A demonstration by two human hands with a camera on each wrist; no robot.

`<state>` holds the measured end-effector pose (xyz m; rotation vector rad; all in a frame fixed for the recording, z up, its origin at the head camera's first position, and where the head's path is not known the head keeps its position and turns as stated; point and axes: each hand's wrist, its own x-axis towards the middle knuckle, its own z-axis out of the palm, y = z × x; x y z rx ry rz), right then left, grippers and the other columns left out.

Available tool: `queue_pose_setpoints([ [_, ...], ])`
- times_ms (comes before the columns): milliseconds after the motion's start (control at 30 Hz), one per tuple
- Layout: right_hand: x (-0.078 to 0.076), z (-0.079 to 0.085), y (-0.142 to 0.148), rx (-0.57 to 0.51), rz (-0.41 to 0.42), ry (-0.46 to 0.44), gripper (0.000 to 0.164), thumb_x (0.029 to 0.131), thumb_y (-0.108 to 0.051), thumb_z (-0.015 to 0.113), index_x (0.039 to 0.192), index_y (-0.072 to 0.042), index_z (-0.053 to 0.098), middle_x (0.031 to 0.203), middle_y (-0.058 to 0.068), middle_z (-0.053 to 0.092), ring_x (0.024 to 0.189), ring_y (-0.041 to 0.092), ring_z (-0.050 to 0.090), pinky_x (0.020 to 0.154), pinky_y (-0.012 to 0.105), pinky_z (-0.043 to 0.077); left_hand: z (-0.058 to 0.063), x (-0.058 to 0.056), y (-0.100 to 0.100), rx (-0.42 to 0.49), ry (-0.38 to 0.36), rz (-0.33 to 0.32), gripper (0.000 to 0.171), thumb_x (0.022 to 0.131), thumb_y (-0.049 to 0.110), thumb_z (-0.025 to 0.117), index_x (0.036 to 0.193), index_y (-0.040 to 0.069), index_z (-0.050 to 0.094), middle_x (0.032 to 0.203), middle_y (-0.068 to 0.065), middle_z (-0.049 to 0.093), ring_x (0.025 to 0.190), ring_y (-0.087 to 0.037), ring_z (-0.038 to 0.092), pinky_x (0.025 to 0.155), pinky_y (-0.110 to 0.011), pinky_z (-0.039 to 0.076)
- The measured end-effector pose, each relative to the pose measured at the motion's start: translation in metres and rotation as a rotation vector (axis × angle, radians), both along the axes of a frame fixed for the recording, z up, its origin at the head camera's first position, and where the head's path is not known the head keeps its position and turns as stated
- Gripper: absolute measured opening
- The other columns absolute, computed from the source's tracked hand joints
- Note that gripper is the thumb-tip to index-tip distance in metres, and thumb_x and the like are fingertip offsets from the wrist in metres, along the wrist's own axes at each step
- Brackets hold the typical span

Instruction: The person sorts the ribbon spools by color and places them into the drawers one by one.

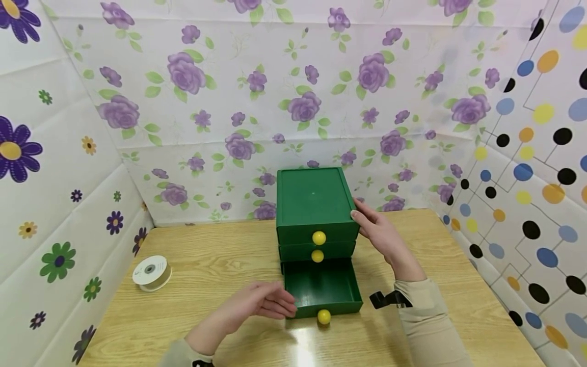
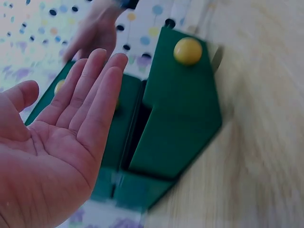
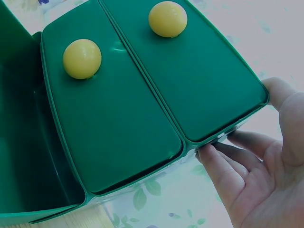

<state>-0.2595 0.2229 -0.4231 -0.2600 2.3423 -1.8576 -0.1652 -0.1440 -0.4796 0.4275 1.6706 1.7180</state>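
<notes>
A small green drawer cabinet [image 1: 314, 196] with round yellow knobs stands on the table. Its bottom drawer [image 1: 321, 283] is pulled out, and the part inside that shows holds nothing. The upper drawers [image 3: 114, 114] sit closed in the right wrist view. My left hand [image 1: 261, 303] has its fingers extended, palm facing the drawer, beside the left front corner; whether the fingertips touch it I cannot tell. At the cabinet's right side my right hand [image 1: 378, 229] rests its thumb near the top edge and its fingertips against the side.
A spool of ribbon [image 1: 151, 272] lies at the left of the wooden table [image 1: 215, 255]. Patterned cloth walls [image 1: 257, 112] enclose the table at the back and both sides. A black wrist strap mount [image 1: 387, 299] sticks out from the right sleeve.
</notes>
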Motion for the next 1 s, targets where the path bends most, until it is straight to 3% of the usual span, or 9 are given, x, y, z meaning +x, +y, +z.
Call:
queue_pose_setpoints([
  [167, -0.002, 0.000, 0.000, -0.001, -0.004, -0.003, 0.073, 0.109, -0.055, 0.057, 0.171, -0.028, 0.028, 0.178, 0.007, 0.016, 0.161, 0.034, 0.025, 0.124, 0.057, 0.032, 0.000, -0.009, -0.022, 0.017, 0.025, 0.085, 0.065, 0.115, 0.047, 0.047, 0.134, -0.012, 0.067, 0.126, -0.022, 0.074, 0.116, -0.032, 0.074, 0.102, -0.045, 0.058],
  [600, -0.005, -0.004, 0.001, -0.003, -0.010, -0.015, 0.074, 0.107, -0.060, 0.058, 0.170, -0.032, 0.030, 0.178, 0.005, 0.017, 0.161, 0.032, 0.025, 0.124, 0.056, 0.033, -0.001, -0.025, -0.085, -0.032, 0.134, 0.359, 0.065, 0.117, 0.045, 0.042, 0.145, -0.011, 0.058, 0.143, -0.029, 0.063, 0.126, -0.032, 0.069, 0.103, -0.038, 0.057],
  [867, -0.004, -0.003, 0.001, 0.004, -0.003, -0.011, 0.077, 0.107, -0.059, 0.058, 0.171, -0.028, 0.028, 0.178, 0.007, 0.018, 0.160, 0.034, 0.027, 0.124, 0.057, 0.033, -0.004, -0.026, -0.120, -0.191, 0.290, 0.566, 0.062, 0.117, 0.042, 0.044, 0.152, -0.008, 0.053, 0.149, -0.027, 0.059, 0.137, -0.036, 0.059, 0.107, -0.037, 0.054],
  [1000, -0.003, -0.001, 0.001, 0.013, 0.002, -0.014, 0.077, 0.107, -0.057, 0.059, 0.171, -0.028, 0.028, 0.177, 0.008, 0.020, 0.160, 0.034, 0.028, 0.123, 0.056, 0.034, -0.002, -0.026, -0.140, -0.387, 0.417, 0.622, 0.065, 0.116, 0.047, 0.044, 0.156, -0.004, 0.050, 0.153, -0.022, 0.057, 0.142, -0.038, 0.054, 0.111, -0.042, 0.051],
])
